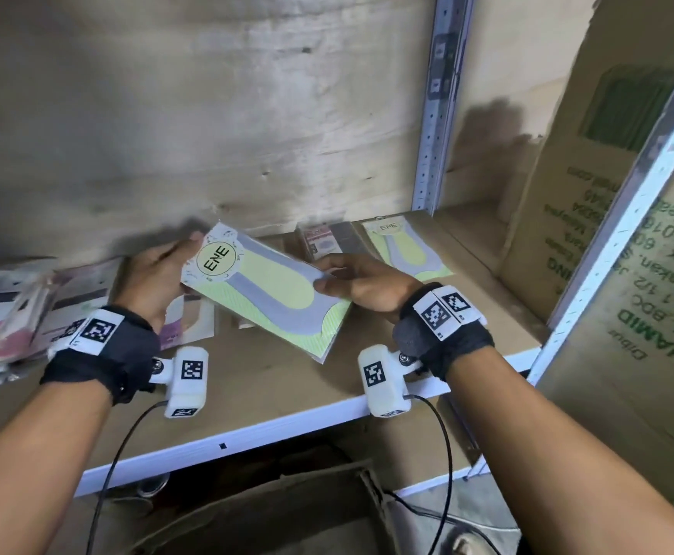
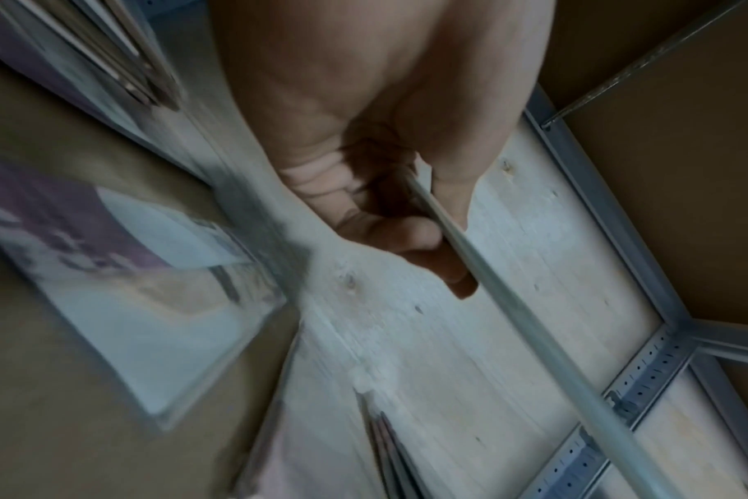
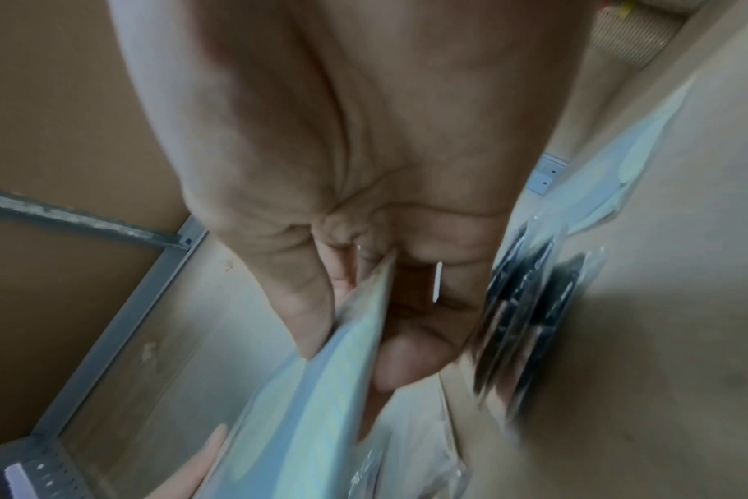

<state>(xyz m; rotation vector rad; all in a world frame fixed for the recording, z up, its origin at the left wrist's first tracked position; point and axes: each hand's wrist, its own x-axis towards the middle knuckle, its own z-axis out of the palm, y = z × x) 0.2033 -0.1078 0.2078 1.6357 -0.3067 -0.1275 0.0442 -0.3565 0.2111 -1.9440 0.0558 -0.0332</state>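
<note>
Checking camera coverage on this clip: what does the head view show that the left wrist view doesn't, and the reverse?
Head only: the packet's ENE-printed yellow and grey face, the right hand pinching its other end, and a matching packet lying on the shelf. Left wrist only: the packet edge-on, with fingers curled against it. Both: the left hand gripping it.

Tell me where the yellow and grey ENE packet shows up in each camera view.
Head: the ENE packet sits at centre, held by the left hand and right hand.
Left wrist: the packet is an edge-on strip running from centre toward lower right.
Right wrist: a pale sheet slanting to lower left.
Shared landmark: the perforated grey shelf upright.
</note>
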